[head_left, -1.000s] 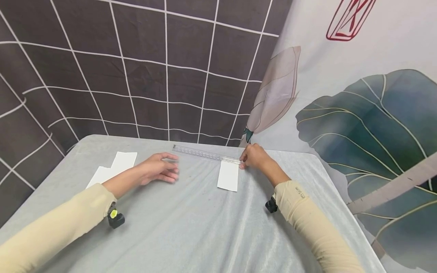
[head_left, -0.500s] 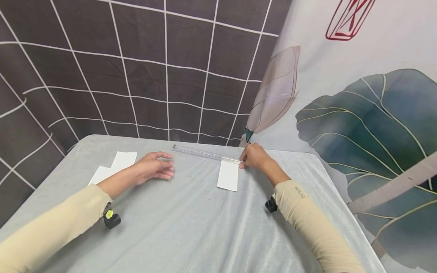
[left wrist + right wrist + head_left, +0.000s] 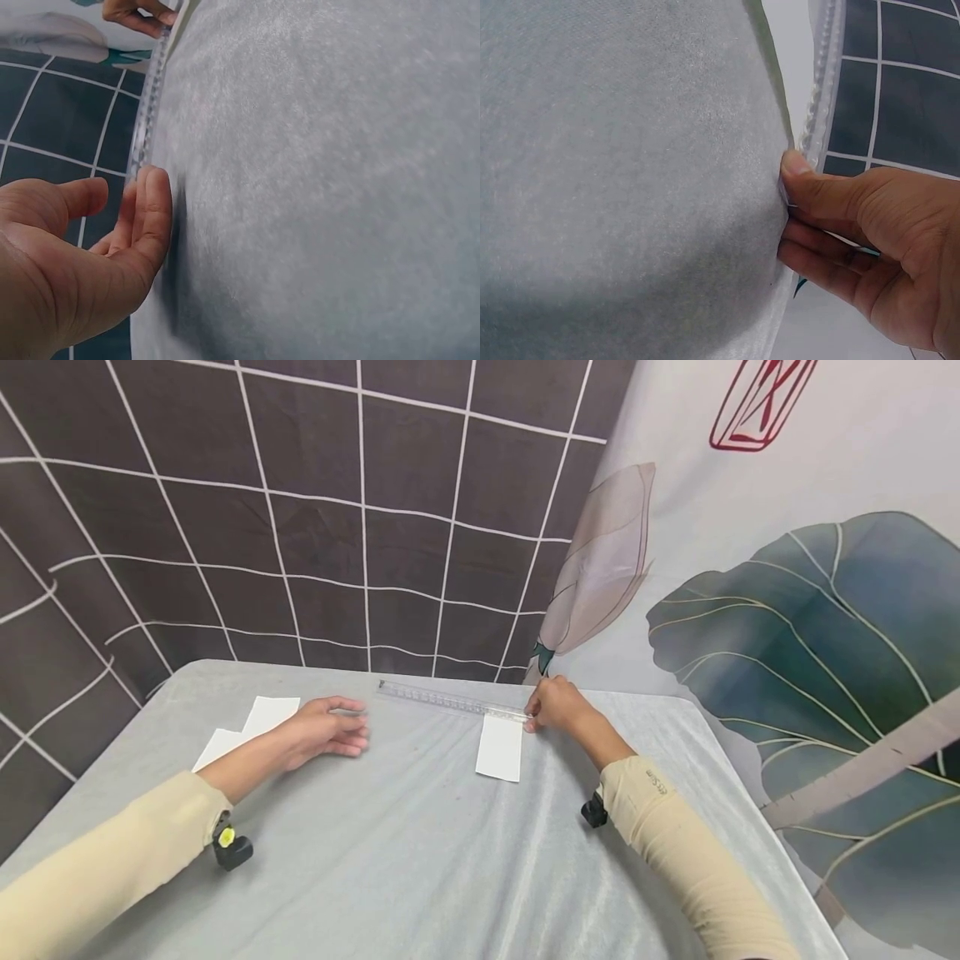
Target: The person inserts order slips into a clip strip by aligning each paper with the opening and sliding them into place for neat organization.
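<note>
A clear ruler (image 3: pixel 442 699) lies slantwise near the table's back edge. Its right end is pinched between the thumb and fingers of my right hand (image 3: pixel 559 703), seen close up in the right wrist view. Under that end of the ruler is the top of a white paper card (image 3: pixel 499 748), lying flat. My left hand (image 3: pixel 322 731) hovers to the left of the ruler's other end, apart from it. Its fingers (image 3: pixel 154 214) are relaxed, with nothing between them and the thumb. Beside the left forearm lie two more white cards (image 3: pixel 272 713), partly hidden by the arm.
A grey cloth covers the table (image 3: pixel 420 860). Behind it hangs a dark curtain (image 3: pixel 300 527) with a white grid. To the right is a pale curtain (image 3: pixel 697 527) printed with large leaves.
My left hand has drawn back to the left, away from the ruler. The right hand, ruler and card under it stay in place; the head view has shifted slightly.
</note>
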The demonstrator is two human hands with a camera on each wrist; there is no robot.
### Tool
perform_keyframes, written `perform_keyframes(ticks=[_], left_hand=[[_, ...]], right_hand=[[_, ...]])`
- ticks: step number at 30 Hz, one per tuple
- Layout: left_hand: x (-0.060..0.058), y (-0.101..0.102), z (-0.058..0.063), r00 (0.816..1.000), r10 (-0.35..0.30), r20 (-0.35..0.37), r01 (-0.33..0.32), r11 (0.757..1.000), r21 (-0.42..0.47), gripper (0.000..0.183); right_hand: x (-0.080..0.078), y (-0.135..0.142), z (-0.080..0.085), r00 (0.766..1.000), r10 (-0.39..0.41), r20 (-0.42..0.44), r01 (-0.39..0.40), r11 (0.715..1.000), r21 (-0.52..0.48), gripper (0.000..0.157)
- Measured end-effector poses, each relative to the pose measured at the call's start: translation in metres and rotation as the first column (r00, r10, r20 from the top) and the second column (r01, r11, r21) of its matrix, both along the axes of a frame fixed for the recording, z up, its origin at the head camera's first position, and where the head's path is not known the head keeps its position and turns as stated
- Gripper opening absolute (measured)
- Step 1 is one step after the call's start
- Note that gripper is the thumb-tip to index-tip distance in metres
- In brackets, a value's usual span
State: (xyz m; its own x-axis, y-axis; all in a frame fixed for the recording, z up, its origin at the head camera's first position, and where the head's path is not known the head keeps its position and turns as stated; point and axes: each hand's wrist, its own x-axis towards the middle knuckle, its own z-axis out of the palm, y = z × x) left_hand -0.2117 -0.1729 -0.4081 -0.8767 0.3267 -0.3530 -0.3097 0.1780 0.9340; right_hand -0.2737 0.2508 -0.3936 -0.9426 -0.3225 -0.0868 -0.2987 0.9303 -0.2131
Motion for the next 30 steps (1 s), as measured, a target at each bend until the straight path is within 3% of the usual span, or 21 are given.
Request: perform_keyframes(ticks=[18, 30], left_hand=[[0.000, -0.019, -0.006, 1.000, 0.020, -0.002, -0.020, 0.998, -0.053, 0.062], [-0.002, -0.028, -0.001, 0.999, 0.051, -0.010, -0.051, 0.998, -0.027, 0.059]], right_hand=[[0.000, 0.001, -0.004, 1.000, -0.003, -0.005, 0.003, 1.000, 0.000, 0.030], [-0.001, 0.000, -0.002, 1.000, 0.010, -0.011, -0.010, 1.000, -0.002, 0.030]])
